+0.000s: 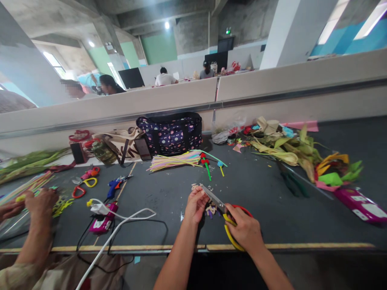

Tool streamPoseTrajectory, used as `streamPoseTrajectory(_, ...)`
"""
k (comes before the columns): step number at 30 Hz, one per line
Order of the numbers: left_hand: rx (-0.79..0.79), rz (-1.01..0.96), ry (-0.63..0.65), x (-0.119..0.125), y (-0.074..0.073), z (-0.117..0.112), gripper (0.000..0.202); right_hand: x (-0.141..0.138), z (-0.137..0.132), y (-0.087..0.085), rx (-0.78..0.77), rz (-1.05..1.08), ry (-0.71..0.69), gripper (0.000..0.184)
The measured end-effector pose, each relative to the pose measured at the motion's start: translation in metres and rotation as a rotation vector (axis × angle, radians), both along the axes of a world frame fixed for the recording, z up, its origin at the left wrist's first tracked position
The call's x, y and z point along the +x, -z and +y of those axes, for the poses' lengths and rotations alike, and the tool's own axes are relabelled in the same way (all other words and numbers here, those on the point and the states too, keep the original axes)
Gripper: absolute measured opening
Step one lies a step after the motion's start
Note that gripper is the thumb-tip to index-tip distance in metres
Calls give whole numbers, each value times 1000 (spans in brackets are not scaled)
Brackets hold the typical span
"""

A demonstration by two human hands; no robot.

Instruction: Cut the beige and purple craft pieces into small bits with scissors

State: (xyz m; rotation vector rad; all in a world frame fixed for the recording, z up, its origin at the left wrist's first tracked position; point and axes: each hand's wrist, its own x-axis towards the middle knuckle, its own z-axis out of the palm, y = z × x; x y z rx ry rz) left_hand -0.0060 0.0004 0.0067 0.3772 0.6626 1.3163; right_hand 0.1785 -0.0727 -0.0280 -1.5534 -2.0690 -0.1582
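On the table (169, 201), pipe cleaners (172, 162) are lying before a bag (178, 133), which is standing against the partition (256, 90). A phone (143, 149) is leaning at the bag's left end. Scraps (211, 209) are lying nearer the front edge (scissors (216, 198) are hovering over them). Leftward, a glue gun (114, 187) is resting behind a power strip (104, 220); rightward, pliers (292, 181) are lying before corn husks (278, 151).
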Motion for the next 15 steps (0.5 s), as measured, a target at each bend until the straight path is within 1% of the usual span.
streamPoseTrajectory(9,-6,-2,9,-1,0,-1,29,-1,-2,-7,-44,21,0,42)
streamPoseTrajectory(15,2,24,7,-1,1,0,27,-1,0,-6,-19,6,20,41)
